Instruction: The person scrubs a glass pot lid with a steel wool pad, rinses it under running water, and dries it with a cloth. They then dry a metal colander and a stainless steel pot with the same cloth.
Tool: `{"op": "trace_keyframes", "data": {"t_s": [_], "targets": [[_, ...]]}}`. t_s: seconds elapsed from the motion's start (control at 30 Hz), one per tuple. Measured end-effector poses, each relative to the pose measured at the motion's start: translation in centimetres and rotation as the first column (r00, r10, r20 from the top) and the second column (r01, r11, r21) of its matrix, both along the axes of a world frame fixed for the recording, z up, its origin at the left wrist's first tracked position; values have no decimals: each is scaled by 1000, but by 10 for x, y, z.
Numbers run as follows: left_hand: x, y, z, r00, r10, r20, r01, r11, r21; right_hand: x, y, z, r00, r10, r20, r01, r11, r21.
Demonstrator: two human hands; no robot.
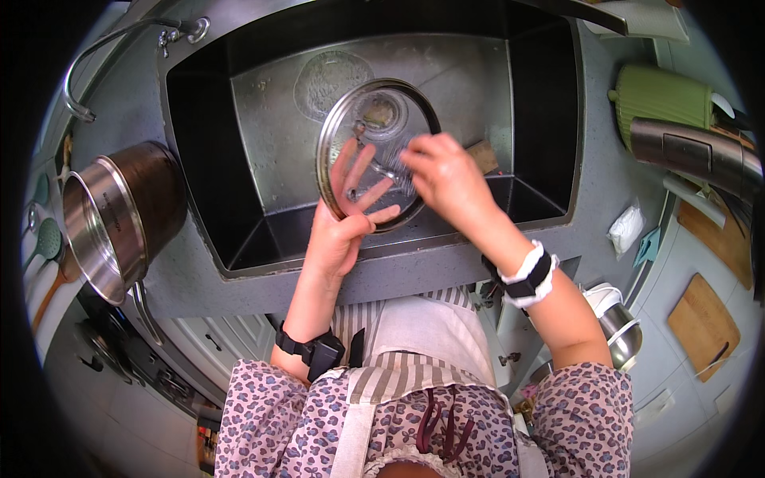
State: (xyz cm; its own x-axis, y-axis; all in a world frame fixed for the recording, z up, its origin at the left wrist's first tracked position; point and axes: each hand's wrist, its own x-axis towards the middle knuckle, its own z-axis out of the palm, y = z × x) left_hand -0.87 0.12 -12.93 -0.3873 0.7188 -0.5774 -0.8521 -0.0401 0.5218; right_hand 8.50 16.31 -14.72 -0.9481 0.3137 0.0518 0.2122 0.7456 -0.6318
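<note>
A round glass pot lid [366,140] with a metal rim is held tilted over the dark sink [269,149]. My left hand [343,233] grips its near-left edge, thumb at the rim and fingers spread behind the glass. My right hand [445,170] is at the lid's right side, its fingers closed on a blurred, silvery wire scourer [401,167] against the glass. A round shape like a drain shows through the lid, partly blurred. Beyond the lid, a round wet patch [331,83] marks the sink floor.
A brown block [483,157] lies in the sink's right part. To the left stand a steel pot [107,227] with a handle and a curved faucet [77,71]. A green ribbed container [660,98], a white plastic packet [626,230] and cutting boards [705,322] are at right.
</note>
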Motion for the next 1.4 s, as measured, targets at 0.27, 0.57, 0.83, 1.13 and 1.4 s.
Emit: {"op": "trace_keyframes", "data": {"t_s": [0.27,0.57,0.83,1.13,1.4], "targets": [[-10,-2,20,994,-95,-51,96,995,17,11,-11,31,999,8,-38,-14,988,-153],[-34,8,75,945,-232,-229,256,963,81,19,-21,89,988,59,-141,-87,976,-200],[-8,26,96,955,-296,12,292,949,120,-11,16,97,895,-145,-422,121,989,-85],[-5,28,82,975,-189,-116,201,975,99,64,-6,64,972,-90,-215,48,980,-193],[20,46,44,948,-317,-4,315,945,-89,21,22,25,881,-300,-365,215,943,-255]]}}
